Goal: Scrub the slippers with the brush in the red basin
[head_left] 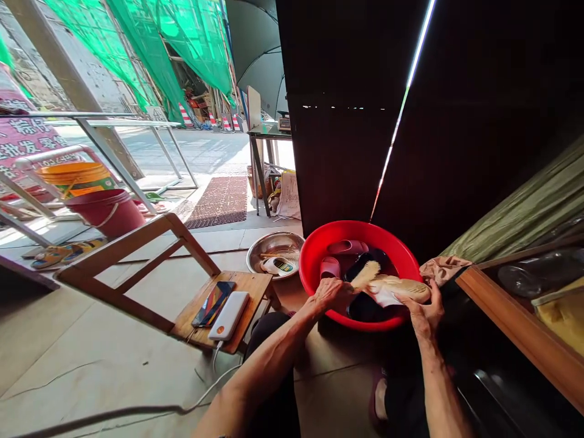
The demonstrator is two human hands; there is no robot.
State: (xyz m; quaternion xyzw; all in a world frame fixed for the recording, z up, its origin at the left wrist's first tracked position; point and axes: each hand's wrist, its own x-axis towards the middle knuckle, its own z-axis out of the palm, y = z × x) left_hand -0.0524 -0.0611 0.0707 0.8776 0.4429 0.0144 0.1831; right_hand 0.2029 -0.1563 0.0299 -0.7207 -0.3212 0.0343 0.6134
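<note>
Left hand clenched a scrub brush; right hand grasped a beige slipper, red plastic basin just under the fingers.

A wooden chair holds a phone and power bank; the floor beside it bears a steel basin and a red basin.

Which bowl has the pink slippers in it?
The red basin holds the pink slippers, right under the left hand and right hand. The shiny steel basin beside it has no pink slippers.
</note>
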